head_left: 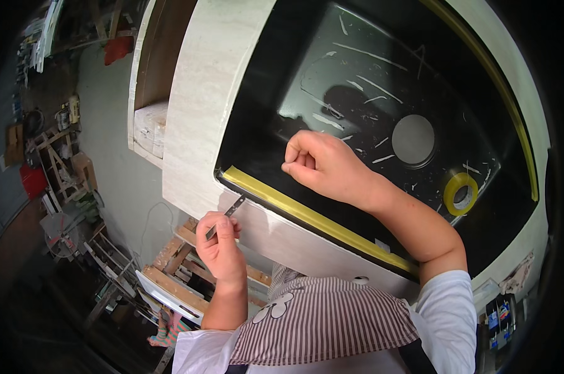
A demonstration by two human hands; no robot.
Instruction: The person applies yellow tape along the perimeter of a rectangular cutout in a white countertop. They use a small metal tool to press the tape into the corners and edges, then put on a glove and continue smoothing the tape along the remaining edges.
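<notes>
Far left: red bucket-like object (33, 181) on the floor, scrap wood (60, 163) close by. Next, the pale marbled counter (204, 81), running up to a black sink (257, 134). Left hand (221, 249) low beside the counter's near edge, its fingers closed around a narrow metal blade (234, 207); blade slants up and right, tip near the sink's near left corner, contact unclear. From that corner a yellow tape strip (313, 217) follows the near rim rightward. Right hand (332, 165) above the sink, fingers curled in, narrow; cannot tell whether anything is pinched. Farther right, inside the sink: pale scraps, round drain opening (413, 140), yellow tape roll (449, 194). Second yellow strip (517, 118) along the right rim.
</notes>
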